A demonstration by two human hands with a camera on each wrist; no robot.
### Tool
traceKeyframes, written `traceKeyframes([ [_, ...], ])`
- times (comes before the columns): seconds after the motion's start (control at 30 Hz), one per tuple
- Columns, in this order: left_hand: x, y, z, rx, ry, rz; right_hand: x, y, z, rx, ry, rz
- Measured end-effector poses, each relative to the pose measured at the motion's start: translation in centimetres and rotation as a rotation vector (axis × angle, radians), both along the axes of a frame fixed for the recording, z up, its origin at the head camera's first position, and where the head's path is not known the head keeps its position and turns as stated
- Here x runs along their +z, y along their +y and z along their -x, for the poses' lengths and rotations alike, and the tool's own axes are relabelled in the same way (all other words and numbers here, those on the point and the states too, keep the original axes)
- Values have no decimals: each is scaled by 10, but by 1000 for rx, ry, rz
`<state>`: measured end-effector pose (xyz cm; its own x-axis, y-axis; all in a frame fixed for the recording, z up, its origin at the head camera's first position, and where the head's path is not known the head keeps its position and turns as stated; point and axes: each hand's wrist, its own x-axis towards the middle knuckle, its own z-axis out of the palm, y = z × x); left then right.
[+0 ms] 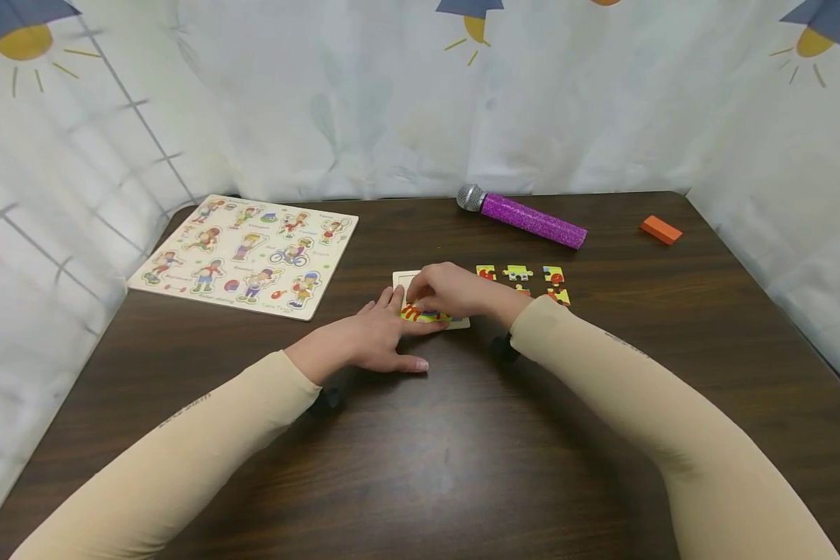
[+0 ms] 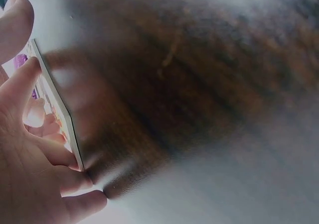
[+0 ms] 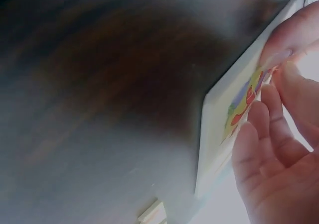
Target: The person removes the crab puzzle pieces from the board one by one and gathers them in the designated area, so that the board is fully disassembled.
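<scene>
The left hand [image 1: 378, 339], fingers spread, steadies the jigsaw tray [image 1: 460, 323] on the surface [image 1: 420, 467]; the right hand [image 1: 451, 288] curls over it, any pinch hidden. Fitting seems underway, calling for careful alignment; loose jigsaw pieces [image 1: 517, 272] wait beyond.

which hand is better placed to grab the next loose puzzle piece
The right hand, I'd judge: it is nearer the loose pieces, which lie on its side, while the left hand lies farther off, fingers against the puzzle tray.
</scene>
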<state>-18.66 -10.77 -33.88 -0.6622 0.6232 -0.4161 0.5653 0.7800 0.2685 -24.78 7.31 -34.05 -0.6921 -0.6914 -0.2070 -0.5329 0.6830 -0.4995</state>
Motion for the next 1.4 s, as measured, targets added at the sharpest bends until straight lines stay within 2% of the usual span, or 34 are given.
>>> traceKeyframes([
  [0.1, 0, 0, 0, 2, -1, -2, 1, -2, 1, -40, -54, 19],
  [0.27, 0, 0, 0, 2, -4, 0, 0, -4, 1, -66, -84, 57],
  [0.63, 0, 0, 0, 10, -31, -5, 2, -3, -1, -107, -99, 96],
  [0.9, 0, 0, 0, 12, -7, 8, 6, 4, -1, -90, -106, 164],
  [1.03, 0, 1, -2, 9, 13, 16, 10, 20, -2, -135, -93, 199],
  [1.13, 0, 2, -2, 23, -6, 23, 14, 41, -3, -193, -57, 205],
  [1.3, -1, 3, 1, 38, -23, 31, 18, 83, -8, -319, 21, 175],
  [1.4, -1, 1, 0, 37, -14, 30, 16, 103, -13, -378, 25, 151],
])
